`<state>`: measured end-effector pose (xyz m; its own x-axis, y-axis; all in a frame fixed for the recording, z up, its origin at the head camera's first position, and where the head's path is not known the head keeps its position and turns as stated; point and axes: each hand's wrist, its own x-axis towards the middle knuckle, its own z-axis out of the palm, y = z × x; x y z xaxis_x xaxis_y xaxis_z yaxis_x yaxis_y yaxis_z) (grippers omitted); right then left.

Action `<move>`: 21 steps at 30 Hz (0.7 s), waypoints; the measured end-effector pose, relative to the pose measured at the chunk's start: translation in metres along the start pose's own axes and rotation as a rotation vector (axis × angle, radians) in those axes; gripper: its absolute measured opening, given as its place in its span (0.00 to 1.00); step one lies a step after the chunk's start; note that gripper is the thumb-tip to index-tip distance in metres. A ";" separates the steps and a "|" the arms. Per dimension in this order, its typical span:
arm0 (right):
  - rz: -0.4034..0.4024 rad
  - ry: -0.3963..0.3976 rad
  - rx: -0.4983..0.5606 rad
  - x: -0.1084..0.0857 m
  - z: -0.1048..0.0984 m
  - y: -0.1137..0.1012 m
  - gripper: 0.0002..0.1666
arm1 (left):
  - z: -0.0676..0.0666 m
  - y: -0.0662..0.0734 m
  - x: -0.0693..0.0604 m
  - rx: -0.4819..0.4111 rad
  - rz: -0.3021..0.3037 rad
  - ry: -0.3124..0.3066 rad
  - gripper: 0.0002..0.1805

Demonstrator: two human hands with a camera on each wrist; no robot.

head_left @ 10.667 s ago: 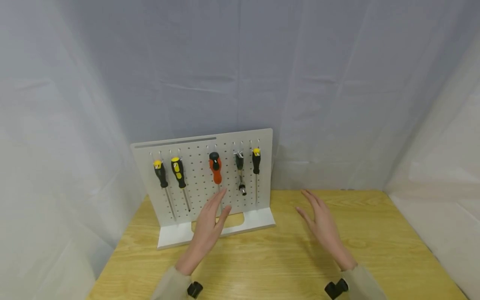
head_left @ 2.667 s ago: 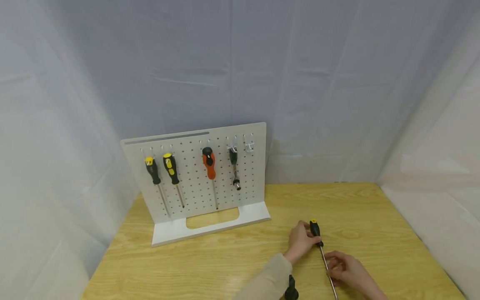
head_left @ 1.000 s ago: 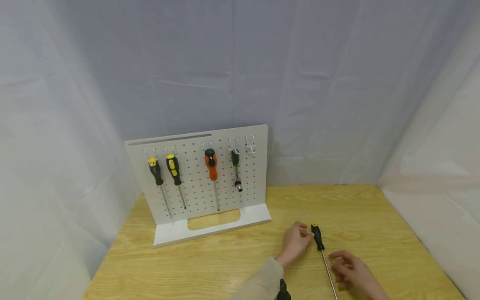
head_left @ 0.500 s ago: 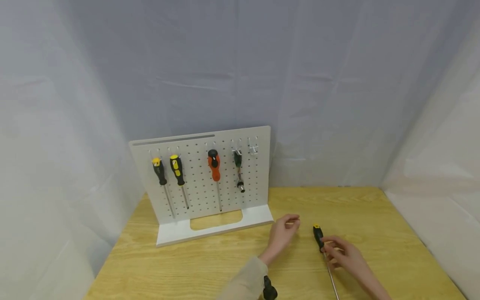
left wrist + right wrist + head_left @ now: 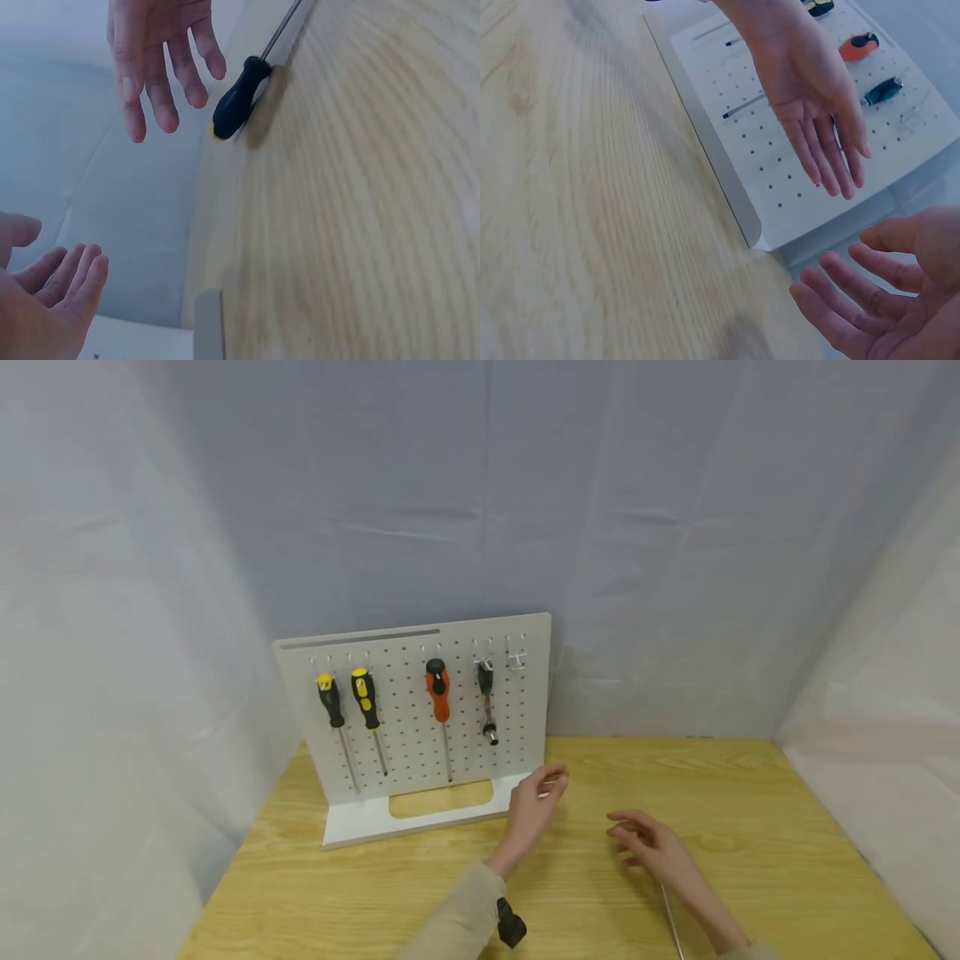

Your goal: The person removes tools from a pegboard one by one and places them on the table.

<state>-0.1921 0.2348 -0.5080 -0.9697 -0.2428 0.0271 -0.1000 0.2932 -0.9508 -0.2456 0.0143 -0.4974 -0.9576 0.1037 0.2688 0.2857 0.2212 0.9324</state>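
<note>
A black-handled screwdriver (image 5: 238,101) with a yellow end lies on the wooden table. In the head view its shaft (image 5: 671,920) shows below my right hand (image 5: 651,847), which hides the handle. That hand is above the table, fingers relaxed and holding nothing. My left hand (image 5: 534,803) hovers by the right foot of the white pegboard (image 5: 405,710), also holding nothing, its fingers loosely extended in the right wrist view. On the board hang two black-and-yellow screwdrivers, one far left (image 5: 330,700) and one beside it (image 5: 365,697), an orange screwdriver (image 5: 438,693) and a green-handled tool with a metal socket end (image 5: 487,689).
The rightmost clear hook (image 5: 517,656) on the board carries nothing. The board's white base (image 5: 360,822) stands on the left part of the wooden table (image 5: 750,827). White sheets (image 5: 637,527) enclose the back and both sides.
The rightmost screwdriver left its hook and now lies on the table, with both hands off it. Lately my left hand moved left toward the board, and my right hand moved forward and left.
</note>
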 end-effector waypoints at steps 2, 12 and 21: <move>-0.041 -0.007 -0.012 0.006 0.004 -0.003 0.24 | -0.009 0.002 0.002 -0.005 0.011 0.021 0.17; -0.111 0.009 -0.030 0.037 0.029 -0.015 0.22 | -0.050 0.013 0.013 -0.030 0.052 0.119 0.17; -0.151 0.063 -0.042 0.063 0.051 -0.025 0.20 | -0.078 0.022 0.020 -0.042 0.065 0.195 0.18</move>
<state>-0.2390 0.1653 -0.4985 -0.9548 -0.2294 0.1890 -0.2535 0.2966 -0.9207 -0.2619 -0.0543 -0.4529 -0.9274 -0.0743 0.3665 0.3491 0.1791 0.9198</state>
